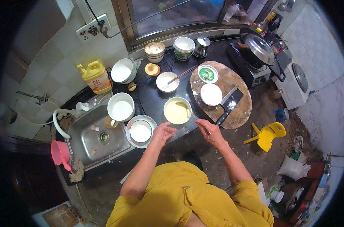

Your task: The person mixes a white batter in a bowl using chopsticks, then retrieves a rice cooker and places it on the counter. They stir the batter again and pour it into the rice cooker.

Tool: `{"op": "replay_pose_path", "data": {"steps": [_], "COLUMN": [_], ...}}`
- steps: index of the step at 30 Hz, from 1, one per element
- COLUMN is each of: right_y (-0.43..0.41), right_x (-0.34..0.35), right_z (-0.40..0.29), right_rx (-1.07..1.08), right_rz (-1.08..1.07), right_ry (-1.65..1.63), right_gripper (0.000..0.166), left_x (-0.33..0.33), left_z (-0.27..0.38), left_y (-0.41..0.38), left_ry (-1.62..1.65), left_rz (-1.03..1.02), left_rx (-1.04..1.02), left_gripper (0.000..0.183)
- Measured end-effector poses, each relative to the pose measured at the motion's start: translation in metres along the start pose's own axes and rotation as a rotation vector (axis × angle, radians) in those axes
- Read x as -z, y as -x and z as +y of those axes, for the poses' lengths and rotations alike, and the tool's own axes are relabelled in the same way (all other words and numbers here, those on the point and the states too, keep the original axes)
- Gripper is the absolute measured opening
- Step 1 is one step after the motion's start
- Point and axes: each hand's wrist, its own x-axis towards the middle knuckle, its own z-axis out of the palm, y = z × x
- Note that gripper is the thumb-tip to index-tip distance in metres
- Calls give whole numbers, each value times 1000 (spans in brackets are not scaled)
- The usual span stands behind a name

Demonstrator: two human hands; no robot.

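A white bowl (165,120) of pale yellow liquid mixture (176,110) stands near the counter's front edge. My right hand (213,133) grips the handle of a thin metal utensil (194,115), likely a spoon; its far end dips into the mixture and is hidden there. Close to the bowl's lower left rim is my left hand (164,134), fingers apart and holding nothing; whether a fingertip touches the rim I cannot tell. Behind stands a smaller white bowl (163,86) with chopsticks (183,75) resting across it. A plate (129,123) bearing a white bowl (140,131) sits left of my left hand.
Right, a round wooden chopping board (240,113) carries a cleaver (231,100), a white dish (211,94) and a tub lid (208,74). A large white cup (121,107) stands by the steel sink (84,142). A gas stove (255,81) holds a lidded wok (258,48).
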Motion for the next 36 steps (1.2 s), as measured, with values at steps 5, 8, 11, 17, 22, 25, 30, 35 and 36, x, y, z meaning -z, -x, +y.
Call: {"op": "replay_pose_path", "data": {"steps": [5,8,11,17,22,25,30,35,36], "right_y": [6,4,2,-2,-12,-18,-8,5,4], "right_x": [-21,-24,-17,12,26,29,18,-11,-13], "right_z": [2,3,-11,-33,-18,-15,-9,-20,-16], "right_rx": [-603,-669,-611,-281,197,270,101,-630,-677], "right_rz": [225,294,278,195,84,-4,-118,118,168], "right_ry": [-746,-895,-797,-417,47,180,155,-625,-757], "right_gripper": [26,28,28,23,26,27,25,23,29], "left_x": [0,-1,-1,-2,4,10,-5,-3,-3], "left_z": [-1,2,-1,-3,-9,-10,-2,-11,-12], "left_y": [-2,0,0,3,-4,-7,0,-13,-15], "left_ry": [-2,10,-1,8,-6,9,18,86,83], "left_rz": [40,41,49,39,34,-24,4,-45,-53], "left_rx": [2,14,6,7,8,37,53,-1,-14], "left_gripper": [40,39,38,37,37,43,62,76,79]}}
